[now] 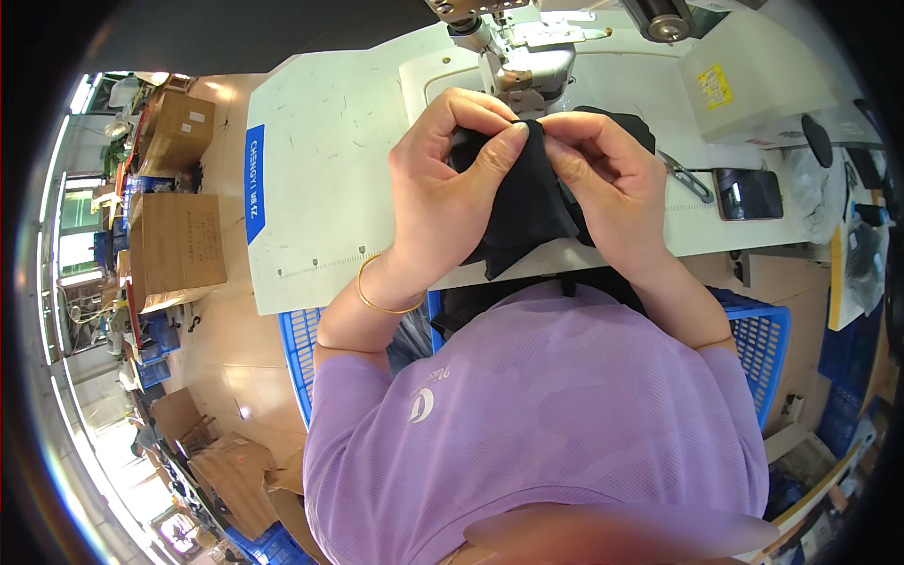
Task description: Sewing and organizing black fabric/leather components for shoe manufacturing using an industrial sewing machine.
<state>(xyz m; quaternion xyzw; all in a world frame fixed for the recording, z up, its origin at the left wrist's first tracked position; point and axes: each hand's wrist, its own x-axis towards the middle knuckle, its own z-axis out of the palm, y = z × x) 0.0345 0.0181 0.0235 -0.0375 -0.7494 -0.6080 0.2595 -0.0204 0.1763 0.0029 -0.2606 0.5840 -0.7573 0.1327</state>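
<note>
Both hands pinch a piece of black fabric [529, 202] at its upper edge, just in front of the sewing machine head [532, 71]. My left hand [447, 174] has thumb and forefinger closed on the fabric, and a gold bangle [377, 299] circles that wrist. Close beside it, my right hand [607, 179] grips the same edge between thumb and curled fingers. The cloth hangs down toward me over the front edge of the white table [320, 188]. More black fabric [621, 122] shows behind my right hand; whether it is the same piece I cannot tell.
Thread snips [687, 177] and a dark phone [749, 194] lie on the table at the right. Blue plastic baskets [301, 348] stand below the table's front edge, on both sides of me. Cardboard boxes [179, 247] sit on the floor at the left.
</note>
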